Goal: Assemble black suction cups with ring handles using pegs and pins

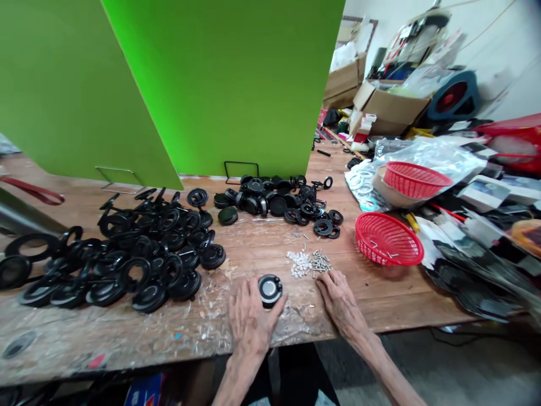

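Note:
My left hand (251, 313) is wrapped around a round black disc-shaped part (270, 289) with a silver-grey centre, lying on the wooden table. Its thumb presses the disc's right side and the fingers hold the left. At the near edge of a small heap of metal screws (322, 261), my right hand (338, 293) rests with its fingers drawn together and pointing down. Anything between those fingertips is hidden. Just left of the screws lies a heap of small whitish translucent pieces (300, 264).
Many black round parts with arms (147, 254) crowd the table's left. Black discs and rings (274, 200) lie at the back, before green panels (228, 84). A red basket (389, 239) holding a few small pieces stands right, beside plastic bags and clutter.

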`<state>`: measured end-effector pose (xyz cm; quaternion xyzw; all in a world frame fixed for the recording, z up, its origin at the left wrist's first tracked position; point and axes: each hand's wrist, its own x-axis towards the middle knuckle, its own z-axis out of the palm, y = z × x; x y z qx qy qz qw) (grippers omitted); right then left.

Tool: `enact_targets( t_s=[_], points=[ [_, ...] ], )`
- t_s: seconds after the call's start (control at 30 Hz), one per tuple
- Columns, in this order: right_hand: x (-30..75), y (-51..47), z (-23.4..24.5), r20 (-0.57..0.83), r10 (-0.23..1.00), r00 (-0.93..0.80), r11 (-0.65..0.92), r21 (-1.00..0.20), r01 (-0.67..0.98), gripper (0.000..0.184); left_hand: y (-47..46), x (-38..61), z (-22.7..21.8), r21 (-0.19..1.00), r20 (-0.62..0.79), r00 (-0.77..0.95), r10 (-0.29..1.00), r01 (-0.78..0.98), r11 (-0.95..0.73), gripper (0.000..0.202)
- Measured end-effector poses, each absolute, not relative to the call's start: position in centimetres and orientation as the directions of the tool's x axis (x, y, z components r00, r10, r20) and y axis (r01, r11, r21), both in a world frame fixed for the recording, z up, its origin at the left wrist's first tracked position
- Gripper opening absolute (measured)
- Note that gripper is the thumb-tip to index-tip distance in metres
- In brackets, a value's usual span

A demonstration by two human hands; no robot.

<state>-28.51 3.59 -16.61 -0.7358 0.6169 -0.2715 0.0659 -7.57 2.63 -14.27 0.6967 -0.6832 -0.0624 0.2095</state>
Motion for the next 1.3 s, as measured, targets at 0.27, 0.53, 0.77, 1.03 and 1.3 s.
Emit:
enact_targets(
  t_s=[0.27, 0.53, 0.77, 1.03, 1.3],
  points=[
    [-27.2, -5.1, -12.8, 0.325, -0.93, 0.169, -0.326, -0.523, -0.787, 0.013, 2.4, -7.6, -15.5, 0.455, 0.163, 0.002, -0.987, -0.887, 0.073, 0.045],
    [-19.2, -17.5, -11.7, 0.234, -0.968, 0.088, -0.202, -0.527, -0.825, 0.013, 1.9, -7.9, -18.9, 0.316, 0.393, 0.027, -0.919, -0.943, 0.108, 0.055],
    [-15.4, -18.0, -13.3, 0.235, -0.969, -0.077, -0.036, -0.443, -0.896, 0.025, 1.6, -7.9, -20.4, 0.345, 0.492, 0.065, -0.868, -0.93, 0.126, 0.056],
    [-22.0, -14.2, -13.5, 0.387, -0.919, 0.078, -0.19, -0.26, -0.947, 0.017, 1.5, -7.9, -17.7, 0.523, 0.339, 0.092, -0.936, -0.845, 0.107, 0.042],
    [-25.7, -15.9, -14.3, 0.443, -0.869, 0.22, -0.33, -0.188, -0.925, 0.013, 1.8, -8.1, -16.6, 0.52, 0.275, 0.105, -0.956, -0.852, 0.056, 0.04]
  ],
)
